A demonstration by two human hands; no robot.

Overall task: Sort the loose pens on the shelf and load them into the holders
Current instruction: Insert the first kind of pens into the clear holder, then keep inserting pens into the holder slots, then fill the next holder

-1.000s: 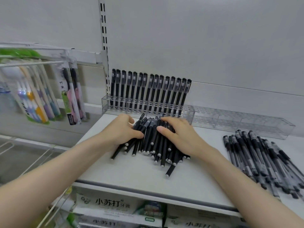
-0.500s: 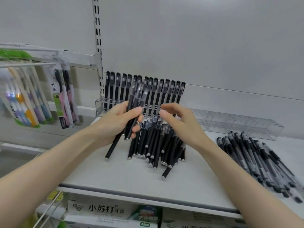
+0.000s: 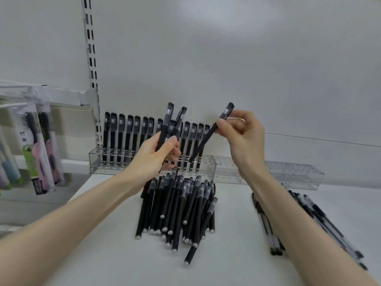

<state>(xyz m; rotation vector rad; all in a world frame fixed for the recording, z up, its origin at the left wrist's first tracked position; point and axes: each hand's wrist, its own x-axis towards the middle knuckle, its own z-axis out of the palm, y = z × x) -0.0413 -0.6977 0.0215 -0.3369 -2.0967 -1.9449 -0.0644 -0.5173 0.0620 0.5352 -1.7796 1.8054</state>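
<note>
A heap of loose black pens (image 3: 179, 209) lies in the middle of the white shelf (image 3: 107, 248). Behind it a clear holder (image 3: 95, 159) carries a row of upright black pens (image 3: 132, 137). My left hand (image 3: 156, 159) grips a small bunch of black pens (image 3: 172, 120), caps pointing up, above the heap. My right hand (image 3: 243, 139) pinches a single black pen (image 3: 212, 133), tilted with its cap up to the right and its tip down over the holder's right end. A second clear holder (image 3: 296, 174) stands to the right with nothing visible in it.
A second pile of pens with clear barrels (image 3: 321, 219) lies on the shelf's right side, partly behind my right forearm. Packaged toothbrushes (image 3: 43, 149) hang from hooks at the left. A slotted metal upright (image 3: 90, 65) runs up the back wall.
Both hands have risen off the heap. My left hand lifted a bunch of pens, and my right hand has taken one pen and carried it up over the holder.
</note>
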